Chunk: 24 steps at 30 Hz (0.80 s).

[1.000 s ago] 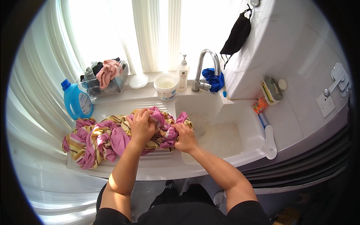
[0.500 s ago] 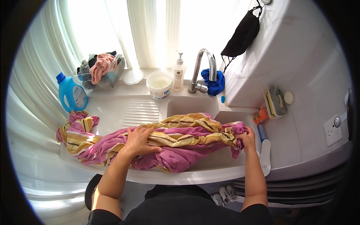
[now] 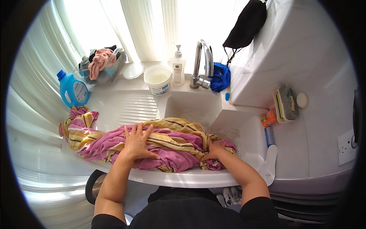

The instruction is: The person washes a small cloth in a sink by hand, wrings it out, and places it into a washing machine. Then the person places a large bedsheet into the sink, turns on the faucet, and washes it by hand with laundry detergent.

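Note:
A long, bunched cloth (image 3: 179, 149), pink with yellow and brown stripes, lies across the white laundry sink (image 3: 248, 129). It looks like bedding, but its exact kind does not show. My left hand (image 3: 136, 144) rests on its middle, fingers spread and pressing from above. Near the cloth's right end, my right hand (image 3: 214, 149) grips a gathered fold, thumb and fingers closing round it. The cloth's left end lies heaped on the counter side, and the basin's front is partly hidden beneath the bundle.
Along the back stand a blue detergent bottle (image 3: 74, 91), a bin of clothes (image 3: 100, 66), a white tub (image 3: 158, 81), a pump bottle (image 3: 178, 68) and the chrome faucet (image 3: 197, 68). At right are a brush (image 3: 269, 164), an orange container (image 3: 269, 117) and a soap holder (image 3: 286, 105).
My right hand has moved left and inward, bringing the cloth's right end with it and uncovering more of the basin. The left hand stays spread on the cloth.

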Available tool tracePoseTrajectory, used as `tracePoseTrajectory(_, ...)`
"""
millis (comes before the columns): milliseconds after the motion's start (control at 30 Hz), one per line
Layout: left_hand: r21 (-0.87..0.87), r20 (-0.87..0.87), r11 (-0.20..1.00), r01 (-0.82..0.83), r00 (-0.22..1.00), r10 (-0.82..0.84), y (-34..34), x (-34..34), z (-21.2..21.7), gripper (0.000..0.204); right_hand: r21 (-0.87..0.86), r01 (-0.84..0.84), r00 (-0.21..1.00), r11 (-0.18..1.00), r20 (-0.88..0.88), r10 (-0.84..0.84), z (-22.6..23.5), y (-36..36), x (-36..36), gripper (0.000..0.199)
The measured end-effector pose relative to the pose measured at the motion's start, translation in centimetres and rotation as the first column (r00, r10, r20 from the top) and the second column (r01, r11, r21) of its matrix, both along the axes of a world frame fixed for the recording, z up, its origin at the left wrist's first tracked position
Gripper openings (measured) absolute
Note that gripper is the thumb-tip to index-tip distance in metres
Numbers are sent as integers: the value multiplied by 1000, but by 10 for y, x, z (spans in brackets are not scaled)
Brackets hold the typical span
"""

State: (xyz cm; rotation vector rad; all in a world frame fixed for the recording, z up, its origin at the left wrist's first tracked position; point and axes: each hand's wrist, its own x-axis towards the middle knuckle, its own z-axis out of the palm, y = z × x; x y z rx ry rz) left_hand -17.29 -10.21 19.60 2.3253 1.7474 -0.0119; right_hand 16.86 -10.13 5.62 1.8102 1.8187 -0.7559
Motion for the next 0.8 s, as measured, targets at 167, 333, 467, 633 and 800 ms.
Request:
tracePoseTrajectory(167,312,282,945,94,941,-186,-8,-39,-21,46,-63,246,884,967,-395,-250,4,36,2,60)
tracePoseTrajectory(333,483,216,871,-88,976,-21,28,-88,12,26,-34,399,623,916,-723,-298,79,49,60,26)
tracePoseTrajectory(467,648,64,743,-168,984,167,76,-140,31,27,218,569,535,793,-830,-156,107,34,54,16)
tracePoseTrajectory(633,461,-46,887,-24,998,51,72,-24,43,55,412,323,942,852,-230,-245,40,8,71,50)
tracePoseTrajectory(800,128,28,805,579,810,-586,41,128,-29,82,179,-68,996,982,62,58,-23,-3,32,63)
